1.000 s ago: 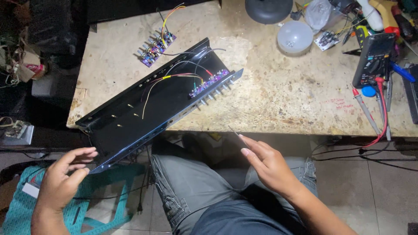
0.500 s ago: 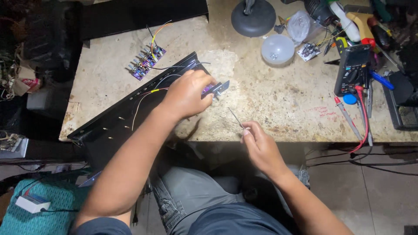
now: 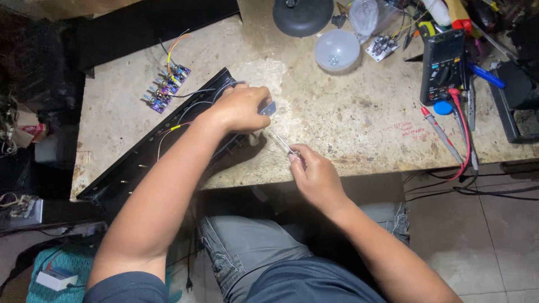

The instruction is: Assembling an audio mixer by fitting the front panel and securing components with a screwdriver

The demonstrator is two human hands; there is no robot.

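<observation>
A long black metal panel (image 3: pixel 140 163) lies slanted across the worn workbench (image 3: pixel 348 118), with coloured wires running along it. My left hand (image 3: pixel 241 106) grips the panel's far end, over a small purple circuit board (image 3: pixel 268 108) mounted there. My right hand (image 3: pixel 314 168) holds a thin metal screwdriver (image 3: pixel 279 140) whose tip points up at the panel's edge just below my left hand. A second purple circuit board (image 3: pixel 165 90) with orange and yellow wires lies loose on the bench left of the panel.
A black multimeter (image 3: pixel 443 67) with red probe leads (image 3: pixel 449 140) sits at the right. A clear bulb dome (image 3: pixel 337 49) and a dark round base (image 3: pixel 303 14) stand at the back. Tools crowd the far right corner. A teal bag (image 3: pixel 56 275) lies on the floor.
My left hand left the panel's near end and reached across to grip its far end. My right hand brought the screwdriver up to the panel's edge. The view shifted left.
</observation>
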